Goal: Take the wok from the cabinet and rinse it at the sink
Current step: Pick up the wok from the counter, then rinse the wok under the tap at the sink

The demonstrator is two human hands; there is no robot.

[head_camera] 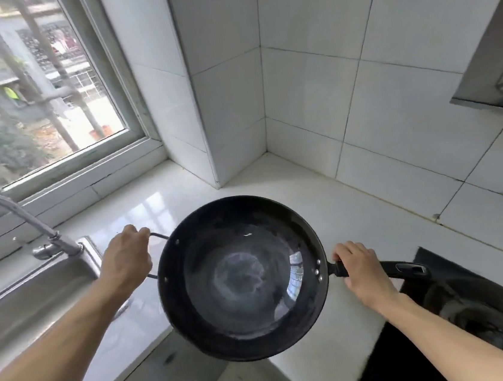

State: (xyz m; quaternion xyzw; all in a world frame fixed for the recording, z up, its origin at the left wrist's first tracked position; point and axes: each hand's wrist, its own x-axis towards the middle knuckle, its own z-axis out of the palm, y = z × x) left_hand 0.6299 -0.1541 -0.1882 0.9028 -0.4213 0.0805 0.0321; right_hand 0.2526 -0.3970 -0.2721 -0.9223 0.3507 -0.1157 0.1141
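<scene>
Wok (243,277) held above white tabletop (356,209) edge, bowl up, roughly level. Long axis runs left-right: long handle (403,267) points right toward stove (447,324), loop handle (158,237) left toward sink (36,293). Left hand (126,257) curled round loop handle; right hand (362,267) grips long handle near rim. Both forearms extended. Faucet (28,222) far left.

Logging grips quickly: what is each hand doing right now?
Left hand: grips the wok's wire loop handle.
Right hand: grips its long black handle.
</scene>
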